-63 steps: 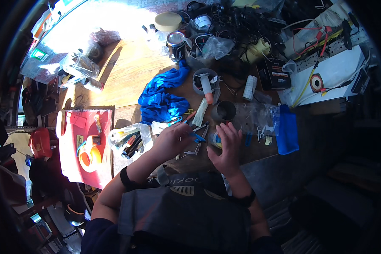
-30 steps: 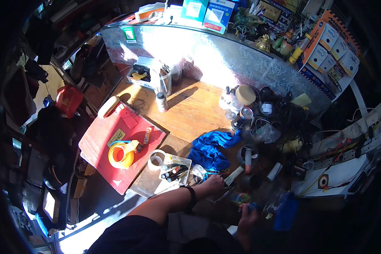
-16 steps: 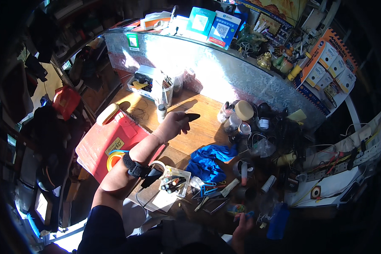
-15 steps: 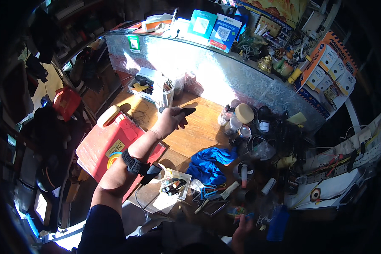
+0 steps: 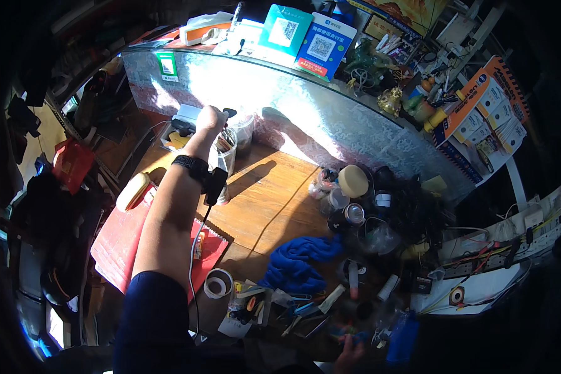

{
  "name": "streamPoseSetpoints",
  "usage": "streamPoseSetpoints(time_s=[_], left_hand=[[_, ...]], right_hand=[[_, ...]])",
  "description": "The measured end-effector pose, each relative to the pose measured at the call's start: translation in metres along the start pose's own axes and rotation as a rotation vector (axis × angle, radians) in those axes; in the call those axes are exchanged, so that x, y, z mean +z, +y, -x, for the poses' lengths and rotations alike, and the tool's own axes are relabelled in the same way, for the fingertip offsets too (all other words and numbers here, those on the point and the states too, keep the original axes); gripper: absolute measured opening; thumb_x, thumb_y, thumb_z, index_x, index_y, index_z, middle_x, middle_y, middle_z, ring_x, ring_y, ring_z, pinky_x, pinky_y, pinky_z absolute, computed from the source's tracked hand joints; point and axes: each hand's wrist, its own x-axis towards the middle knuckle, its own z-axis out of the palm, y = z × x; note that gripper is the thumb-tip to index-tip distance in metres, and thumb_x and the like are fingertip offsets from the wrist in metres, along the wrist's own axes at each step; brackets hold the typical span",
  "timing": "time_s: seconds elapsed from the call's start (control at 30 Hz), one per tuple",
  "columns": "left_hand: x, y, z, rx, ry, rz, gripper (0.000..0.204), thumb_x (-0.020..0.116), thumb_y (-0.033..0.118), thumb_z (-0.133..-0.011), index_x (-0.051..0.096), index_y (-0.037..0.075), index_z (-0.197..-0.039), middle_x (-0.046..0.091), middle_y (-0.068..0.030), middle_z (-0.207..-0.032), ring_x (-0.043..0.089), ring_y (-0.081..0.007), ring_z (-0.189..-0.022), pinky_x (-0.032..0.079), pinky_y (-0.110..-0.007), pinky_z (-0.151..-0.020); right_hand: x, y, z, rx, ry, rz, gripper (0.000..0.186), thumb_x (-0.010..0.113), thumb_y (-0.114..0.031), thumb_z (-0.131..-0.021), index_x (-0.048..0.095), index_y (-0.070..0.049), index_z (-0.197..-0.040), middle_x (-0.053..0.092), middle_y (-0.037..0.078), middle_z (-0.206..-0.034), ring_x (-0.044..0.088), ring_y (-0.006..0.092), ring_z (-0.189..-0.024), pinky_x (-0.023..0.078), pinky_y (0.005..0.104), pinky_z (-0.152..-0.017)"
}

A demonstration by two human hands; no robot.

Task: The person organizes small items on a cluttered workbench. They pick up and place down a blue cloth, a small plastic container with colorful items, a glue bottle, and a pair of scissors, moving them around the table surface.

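Note:
My left hand (image 5: 210,118) reaches far out to the back left, its fingers closed round a slim black object whose dark end (image 5: 231,113) sticks out to the right. The hand is just above a clear cup (image 5: 225,149) packed with pens or thin tools. Behind that cup stands a second clear container (image 5: 244,129). Beside the hand is a clear bin (image 5: 179,134) with black and yellow items. In shadow at the lower edge, my right hand (image 5: 350,354) is near a small multicoloured thing (image 5: 343,333); its fingers are too dim to read.
Red folders (image 5: 115,249) lie under my left forearm. A tape roll (image 5: 218,284), a tray of small items (image 5: 255,302) and a blue cloth (image 5: 299,265) sit nearer me. Jars (image 5: 353,181) and dark clutter stand to the right. A partition (image 5: 355,128) closes off the back.
My left hand has moved away and to the left, carrying the black object from over the wooden tabletop to above the cup. The view has shifted slightly; my right hand stays low.

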Motion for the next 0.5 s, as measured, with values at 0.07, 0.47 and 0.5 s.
streamPoseSetpoints(time_s=[0.07,0.47,0.5], left_hand=[[0.007,0.005,-0.008,-0.013,-0.024,-0.017,0.032,0.061,0.029,-0.081,0.067,0.003,-0.063,0.063,-0.0094,-0.058,0.063,-0.0208,-0.057,0.05,-0.033,-0.063],[-0.01,0.053,0.301,0.247,-0.914,0.537,0.019,0.055,0.014,-0.092,0.058,0.003,-0.107,0.058,-0.0003,-0.079,0.051,-0.0047,-0.065,0.04,-0.018,-0.055],[-0.007,0.049,0.344,0.224,-1.049,0.577,0.015,0.058,0.013,-0.09,0.059,0.002,-0.101,0.059,-0.0002,-0.081,0.052,-0.0061,-0.066,0.042,-0.02,-0.058]], right_hand=[[-0.002,0.007,0.001,0.021,0.004,0.064,0.022,0.058,-0.02,-0.09,0.067,-0.001,-0.085,0.068,0.01,-0.076,0.062,0.0199,-0.067,0.047,0.0325,-0.065],[-0.016,0.041,0.017,-0.042,0.066,-0.285,0.013,0.047,-0.011,-0.095,0.056,-0.001,-0.096,0.062,0.005,-0.078,0.053,0.0087,-0.07,0.043,0.0241,-0.068],[-0.018,0.043,0.015,-0.058,0.063,-0.317,0.012,0.048,-0.009,-0.095,0.056,0.0,-0.097,0.062,0.006,-0.078,0.053,0.0082,-0.069,0.043,0.0234,-0.066]])
